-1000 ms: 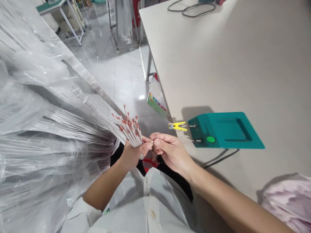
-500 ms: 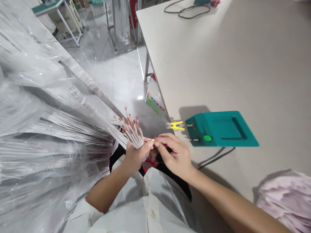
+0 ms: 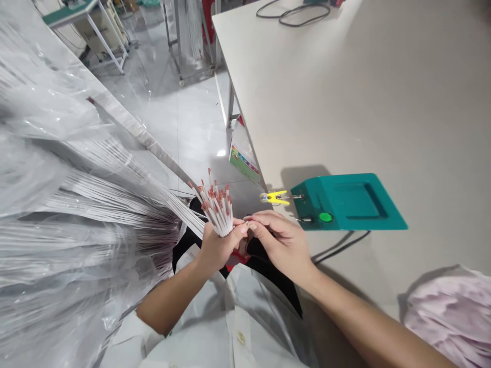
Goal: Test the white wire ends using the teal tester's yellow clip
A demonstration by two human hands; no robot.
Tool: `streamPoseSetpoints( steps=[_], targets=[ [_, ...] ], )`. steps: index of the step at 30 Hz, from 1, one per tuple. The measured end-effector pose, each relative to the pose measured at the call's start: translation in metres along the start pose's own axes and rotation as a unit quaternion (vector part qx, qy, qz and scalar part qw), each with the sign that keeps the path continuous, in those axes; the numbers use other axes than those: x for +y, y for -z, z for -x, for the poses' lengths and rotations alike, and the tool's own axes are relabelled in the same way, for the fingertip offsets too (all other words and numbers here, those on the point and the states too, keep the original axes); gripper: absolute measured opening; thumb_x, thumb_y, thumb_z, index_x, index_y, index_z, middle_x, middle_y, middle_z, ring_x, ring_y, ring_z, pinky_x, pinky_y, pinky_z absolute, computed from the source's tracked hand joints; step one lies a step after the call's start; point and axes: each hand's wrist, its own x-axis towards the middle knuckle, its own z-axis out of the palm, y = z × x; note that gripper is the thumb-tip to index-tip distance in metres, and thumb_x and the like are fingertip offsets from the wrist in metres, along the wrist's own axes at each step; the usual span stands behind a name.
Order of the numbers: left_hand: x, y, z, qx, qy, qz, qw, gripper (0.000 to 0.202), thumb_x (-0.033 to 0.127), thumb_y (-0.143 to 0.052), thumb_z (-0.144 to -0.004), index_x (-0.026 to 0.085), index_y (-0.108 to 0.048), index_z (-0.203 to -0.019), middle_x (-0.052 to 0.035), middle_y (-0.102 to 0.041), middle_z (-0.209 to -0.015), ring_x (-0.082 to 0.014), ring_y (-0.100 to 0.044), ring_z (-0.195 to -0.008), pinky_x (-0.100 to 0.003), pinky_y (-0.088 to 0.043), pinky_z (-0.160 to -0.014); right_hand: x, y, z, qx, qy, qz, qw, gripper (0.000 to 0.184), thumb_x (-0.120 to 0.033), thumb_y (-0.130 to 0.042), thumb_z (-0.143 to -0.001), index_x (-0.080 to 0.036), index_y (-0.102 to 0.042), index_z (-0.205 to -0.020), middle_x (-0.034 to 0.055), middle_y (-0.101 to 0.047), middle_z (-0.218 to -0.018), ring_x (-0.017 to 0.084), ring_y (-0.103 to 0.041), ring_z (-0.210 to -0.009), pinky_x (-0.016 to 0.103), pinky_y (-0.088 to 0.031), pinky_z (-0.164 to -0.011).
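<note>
A bundle of white wires [image 3: 220,212] with bare copper-coloured ends stands up out of my left hand [image 3: 218,245], whose fingers are wrapped around it. The left thumb points right and meets the fingertips of my right hand [image 3: 286,243]. Thumb and forefinger of the right hand pinch the end of a single wire [image 3: 247,223], mostly hidden by the fingertips. Right of the hands, on the table, lies a teal tester box [image 3: 356,202] with a green button or lamp and a yellow clip [image 3: 274,197] on one of its metal terminals.
Long hanks of white wire [image 3: 115,194] under clear plastic fill the left side. The pale table [image 3: 345,112] has its edge just right of my hands. A pink cloth [image 3: 452,322] lies at the lower right, and a black cable [image 3: 291,15] at the far end.
Both hands have moved slightly right with the wire bundle, which now stands more upright. A reddish tip that showed between the fingertips is now covered.
</note>
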Motion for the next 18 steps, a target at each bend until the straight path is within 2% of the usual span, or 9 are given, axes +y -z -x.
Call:
streamPoseSetpoints(
  steps=[2, 4, 7, 10, 13, 18],
  targets=[
    [0.002, 0.0, 0.0, -0.005, -0.006, -0.016, 1.0, 0.028, 0.039, -0.058, -0.078, 0.014, -0.064, -0.068, 0.0028, -0.049, -0.044, -0.0082, -0.043, -0.041, -0.023, -0.036, -0.045, 0.002, 0.001, -0.001, 0.0, 0.054, 0.062, 0.997, 0.012, -0.017, -0.054, -0.084, -0.021, -0.065, -0.083, 0.0049, -0.067, -0.076, 0.015, -0.064, -0.068, 0.027, -0.053, -0.061],
    [0.003, 0.002, 0.0, -0.01, -0.02, -0.041, 0.999, 0.024, 0.035, -0.057, -0.079, 0.014, -0.064, -0.069, 0.0028, -0.048, -0.045, -0.0082, -0.042, -0.043, -0.023, -0.036, -0.046, 0.007, 0.004, -0.001, -0.005, 0.135, 0.155, 0.979, 0.013, -0.015, -0.053, -0.083, -0.019, -0.065, -0.087, 0.007, -0.068, -0.079, 0.016, -0.064, -0.069, 0.027, -0.052, -0.06],
    [0.003, 0.004, -0.001, -0.013, -0.032, -0.1, 0.994, 0.019, 0.029, -0.056, -0.078, 0.015, -0.064, -0.067, 0.0031, -0.046, -0.047, -0.0088, -0.042, -0.046, -0.023, -0.036, -0.048, 0.014, 0.01, -0.002, -0.011, 0.252, 0.306, 0.918, 0.012, -0.017, -0.055, -0.082, -0.018, -0.065, -0.089, 0.0074, -0.069, -0.08, 0.017, -0.064, -0.069, 0.028, -0.051, -0.061],
    [0.003, 0.003, -0.002, -0.007, -0.04, -0.134, 0.99, 0.021, 0.028, -0.055, -0.078, 0.016, -0.064, -0.063, 0.0006, -0.052, -0.053, -0.0118, -0.048, -0.054, -0.024, -0.04, -0.053, 0.019, 0.015, -0.003, -0.027, 0.321, 0.405, 0.856, 0.011, -0.021, -0.055, -0.083, -0.02, -0.065, -0.085, 0.0059, -0.07, -0.079, 0.016, -0.062, -0.065, 0.029, -0.049, -0.062],
    [0.0, 0.001, -0.002, -0.001, -0.048, -0.133, 0.99, 0.022, 0.028, -0.055, -0.078, 0.016, -0.064, -0.062, -0.0017, -0.059, -0.063, -0.0149, -0.054, -0.065, -0.026, -0.043, -0.062, 0.02, 0.019, -0.007, -0.074, 0.357, 0.438, 0.821, 0.014, -0.02, -0.051, -0.085, -0.019, -0.065, -0.081, 0.0055, -0.068, -0.076, 0.015, -0.059, -0.062, 0.029, -0.046, -0.06],
    [-0.005, -0.004, 0.001, 0.021, -0.024, -0.128, 0.991, 0.018, 0.024, -0.055, -0.077, 0.015, -0.065, -0.064, -0.0013, -0.059, -0.062, -0.0147, -0.054, -0.064, -0.026, -0.043, -0.062, 0.022, 0.032, -0.013, -0.164, 0.395, 0.413, 0.804, 0.017, -0.009, -0.049, -0.083, -0.015, -0.064, -0.084, 0.0064, -0.067, -0.076, 0.015, -0.058, -0.062, 0.03, -0.044, -0.059]
  ],
)
